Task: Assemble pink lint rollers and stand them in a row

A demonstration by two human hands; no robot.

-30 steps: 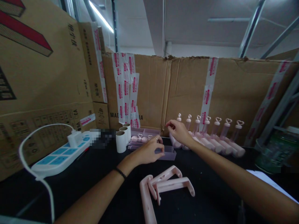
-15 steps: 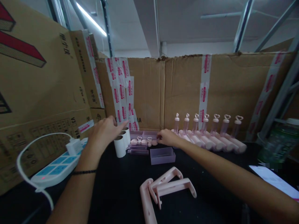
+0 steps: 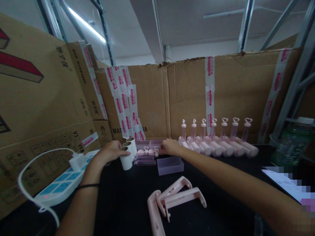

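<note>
My left hand is at the nearest of three white hollow rolls, its thumb across the rim and its other fingers partly hidden behind. My right hand reaches to small pink pieces, some heart-shaped, in front of a lilac divided tray. Its fingertips are pinched together at the right end of these pieces, and what they hold is hidden. Close below that hand is a lilac open box. Lilac clear tubes lie beside the rolls.
Pink angled brackets lie in front. At the right stands a row of pink cylinders with heart-topped tubes. A power strip with a white cable is at left, a phone and bottle at right. Cardboard walls the back.
My left hand has come down from above the white rolls onto the nearest one. The right hand has shifted slightly left along the pink pieces. The view has tilted a little.
</note>
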